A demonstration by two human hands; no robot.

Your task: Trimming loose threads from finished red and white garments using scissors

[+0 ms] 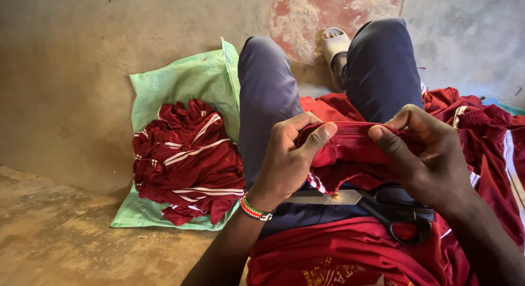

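Red garment (350,146) pinched between left hand (290,157), right hand (426,154).

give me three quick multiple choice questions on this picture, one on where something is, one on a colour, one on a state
1. Where do the scissors lie?
A. on the person's lap
B. on the green sack
C. on the bare floor

2. What colour is the sack under the pile of red garments?
A. blue
B. light green
C. black

3. How is the red cloth held?
A. by the left hand alone
B. by neither hand
C. pinched between both hands

Answers: 1 A, the scissors rest on the thighs below the hands. 2 B, pale green shows around the pile. 3 C, the left hand and right hand each pinch its edge.
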